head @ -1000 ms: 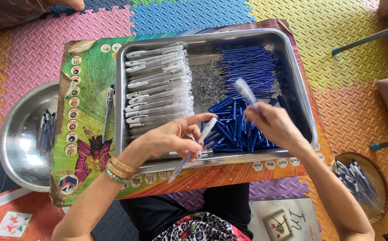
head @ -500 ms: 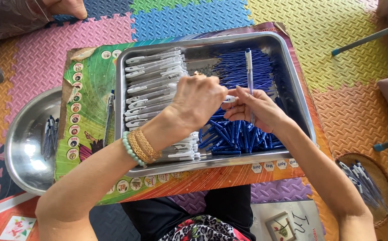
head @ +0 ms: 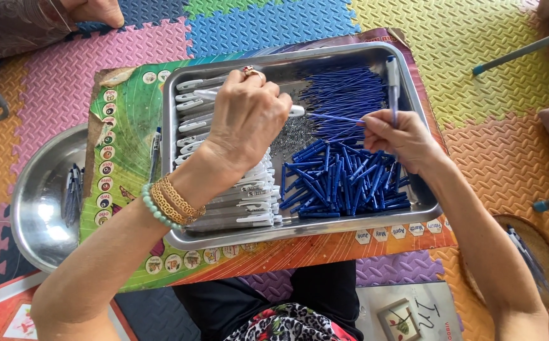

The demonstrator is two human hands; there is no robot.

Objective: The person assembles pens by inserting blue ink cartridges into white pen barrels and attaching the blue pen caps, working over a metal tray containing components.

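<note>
A steel tray (head: 300, 230) holds a stack of white pen barrels (head: 236, 202) on the left, small metal springs (head: 296, 132) in the middle, and blue refills (head: 344, 91) and blue pen parts (head: 344, 183) on the right. My left hand (head: 246, 117), with bead and gold bracelets at the wrist, is over the white barrels and holds one white barrel whose tip sticks out to the right. My right hand (head: 397, 139) is over the blue parts. It holds an upright pen (head: 392, 82) and pinches a thin blue refill (head: 337, 117) that points toward the left hand.
The tray rests on a colourful board (head: 123, 132) over foam floor mats. A steel bowl (head: 41, 196) with several pens is on the left. A round basket (head: 533, 259) with pens sits at the lower right. Another person's hand (head: 94, 9) is at the top left.
My left hand moved up from the tray's front edge to the top of the white barrels. My right hand shifted up and right, and a blue refill now sticks out from its fingers.
</note>
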